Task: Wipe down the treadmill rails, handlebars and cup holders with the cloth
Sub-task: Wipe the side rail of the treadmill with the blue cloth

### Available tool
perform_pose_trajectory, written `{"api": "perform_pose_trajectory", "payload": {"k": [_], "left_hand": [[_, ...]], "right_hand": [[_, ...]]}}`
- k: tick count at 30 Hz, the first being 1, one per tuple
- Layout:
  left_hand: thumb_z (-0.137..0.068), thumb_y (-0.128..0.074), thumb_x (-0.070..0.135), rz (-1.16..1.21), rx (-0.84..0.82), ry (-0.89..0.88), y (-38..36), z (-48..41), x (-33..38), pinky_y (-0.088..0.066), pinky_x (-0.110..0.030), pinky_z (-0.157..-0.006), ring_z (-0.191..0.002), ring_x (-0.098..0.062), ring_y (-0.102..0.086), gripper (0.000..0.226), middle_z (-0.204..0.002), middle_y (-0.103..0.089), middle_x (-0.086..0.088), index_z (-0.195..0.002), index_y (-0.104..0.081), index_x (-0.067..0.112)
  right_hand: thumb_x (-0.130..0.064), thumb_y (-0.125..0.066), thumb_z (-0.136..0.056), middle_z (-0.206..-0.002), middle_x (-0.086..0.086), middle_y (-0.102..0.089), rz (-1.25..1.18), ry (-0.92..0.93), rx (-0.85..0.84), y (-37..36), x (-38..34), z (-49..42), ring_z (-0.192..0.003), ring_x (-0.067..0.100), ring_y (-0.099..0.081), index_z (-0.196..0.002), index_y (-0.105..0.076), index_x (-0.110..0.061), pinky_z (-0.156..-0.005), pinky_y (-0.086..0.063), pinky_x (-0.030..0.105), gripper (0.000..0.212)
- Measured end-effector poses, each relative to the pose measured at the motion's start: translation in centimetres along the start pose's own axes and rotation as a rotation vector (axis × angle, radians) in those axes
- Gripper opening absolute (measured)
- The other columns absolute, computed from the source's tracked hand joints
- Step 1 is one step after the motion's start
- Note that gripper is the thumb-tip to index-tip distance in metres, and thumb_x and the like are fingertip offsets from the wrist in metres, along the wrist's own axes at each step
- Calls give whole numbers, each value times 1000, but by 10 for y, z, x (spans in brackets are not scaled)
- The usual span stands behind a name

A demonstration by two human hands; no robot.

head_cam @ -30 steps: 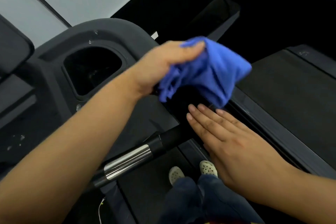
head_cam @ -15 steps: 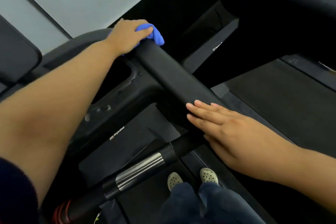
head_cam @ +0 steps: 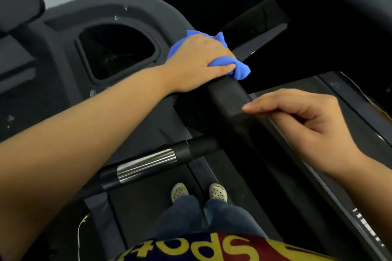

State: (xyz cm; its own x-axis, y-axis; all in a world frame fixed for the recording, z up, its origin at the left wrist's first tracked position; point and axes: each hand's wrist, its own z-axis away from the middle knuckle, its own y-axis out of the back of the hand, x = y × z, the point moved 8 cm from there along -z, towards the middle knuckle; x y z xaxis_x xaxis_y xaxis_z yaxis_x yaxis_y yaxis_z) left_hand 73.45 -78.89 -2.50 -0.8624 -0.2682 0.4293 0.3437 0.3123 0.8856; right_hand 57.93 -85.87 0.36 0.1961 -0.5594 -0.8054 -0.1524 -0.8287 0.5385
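Cloth: blue cloth [head_cam: 238, 69] bunched under the left hand [head_cam: 199, 63], on the black padded handlebar [head_cam: 230, 96] where it leaves the console; only its edges poke out past the knuckles and beyond the thumb, the rest is covered.
Left hand: closed down over the cloth, thumb pressed along its near edge, fingers curled over the far side of the bar and out of sight.
Right hand: right hand [head_cam: 301, 121] loosely half-curled and holding nothing; its extended fingertips [head_cam: 247, 107] are at the bar's near side, though contact or a slight gap is hard to call.
Cup holder: dark cup holder [head_cam: 115, 51] in the grey console [head_cam: 63, 34], just left of the left hand; its inside is too black to read, with a few pale specks on the rim around it.
Crossbar: lower grip bar [head_cam: 148, 162] with a shiny metal sleeve, running from under the left forearm towards the handlebar; its left end is hidden by the arm.
Belt: treadmill belt [head_cam: 148, 207] below, the person's two pale perforated shoes [head_cam: 180, 190] standing on it, legs in dark blue trousers.
Side rail: side rail [head_cam: 318, 188] runs down to the lower right, partly covered by the right wrist; the lettering near its end is blurred.
Top corners: a dark panel at upper left and a curved black part at upper right are both cut off by the frame.
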Motion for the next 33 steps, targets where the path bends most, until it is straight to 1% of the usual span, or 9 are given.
{"api": "perform_pose_trajectory", "payload": {"k": [10, 14, 19, 21, 22, 24, 27, 30, 33], "left_hand": [[-82, -43, 49, 241, 349, 302, -32, 53, 49, 13, -27, -110, -133, -17, -31, 48, -118, -61, 11, -118, -65, 25], [-82, -50, 44, 437, 419, 374, -47, 74, 71, 11, -39, -114, -136, -9, -22, 42, -115, -53, 22, -117, -64, 24], [-88, -50, 33, 747, 372, 381, -61, 98, 92, -3, -43, -118, -139, -6, -25, 35, -125, -53, 7, -116, -63, 17], [-88, -55, 34, 1190, 449, 475, -57, 116, 93, -43, -38, -101, -112, -15, -58, 31, -111, -64, -6, -111, -65, 14], [-85, -57, 39, 1460, 513, 604, -58, 125, 90, -55, -29, -75, -83, -15, -67, 35, -95, -68, -10, -106, -66, 12], [-82, -47, 48, 1757, 702, 834, -58, 145, 81, -42, -17, -38, -40, -13, -55, 46, -64, -63, -13, -90, -68, 7], [-94, -38, 49, 1496, 1044, 910, -13, 169, 46, -36, -18, -40, -37, -17, -45, 47, -53, -55, -6, -83, -67, 14], [-92, -45, 45, 908, 1241, 875, 46, 180, 4, -45, -30, -41, -50, -27, -54, 37, -82, -57, -16, -108, -60, 16], [-93, -47, 38, 395, 1182, 751, 75, 161, -21, -47, -46, -94, -105, -26, -59, 27, -113, -61, 3, -116, -58, 32]], "right_hand": [[15, -47, -78, -94, 3, -71, -15, 167, -64, 3, -22, -2, -95, 13, -67, -91, -72, -5, -85, -50, 29, 34], [10, -44, -81, -97, 4, -70, -27, 188, -71, 7, -30, -5, -99, 12, -66, -90, -71, -5, -86, -49, 25, 32], [3, -41, -80, -99, 2, -68, 41, 180, -81, 4, -34, -8, -98, 6, -65, -90, -71, -7, -85, -47, 18, 33], [0, -40, -81, -100, 1, -68, 58, 162, -81, 2, -35, -7, -97, 6, -64, -91, -71, -9, -85, -47, 19, 34], [1, -41, -82, -100, 1, -68, 71, 145, -69, 2, -35, -7, -96, 6, -64, -94, -71, -10, -84, -47, 20, 34], [3, -44, -83, -103, -2, -67, 132, 90, -27, 0, -32, -7, -96, 5, -63, -104, -68, -11, -84, -46, 19, 35], [-20, -46, -89, -122, -8, -57, 297, -9, -43, -17, -18, -9, -111, 2, -52, -131, -52, -21, -95, -31, 5, 42], [-48, -39, -89, -154, -7, -23, 433, -167, -214, -50, 6, -6, -141, 7, -21, -147, -29, -26, -110, -14, 16, 63], [-56, -31, -90, -159, 4, -4, 645, -154, -272, -69, 16, 1, -146, 17, -2, -151, -16, -22, -112, -8, 30, 71]]}}
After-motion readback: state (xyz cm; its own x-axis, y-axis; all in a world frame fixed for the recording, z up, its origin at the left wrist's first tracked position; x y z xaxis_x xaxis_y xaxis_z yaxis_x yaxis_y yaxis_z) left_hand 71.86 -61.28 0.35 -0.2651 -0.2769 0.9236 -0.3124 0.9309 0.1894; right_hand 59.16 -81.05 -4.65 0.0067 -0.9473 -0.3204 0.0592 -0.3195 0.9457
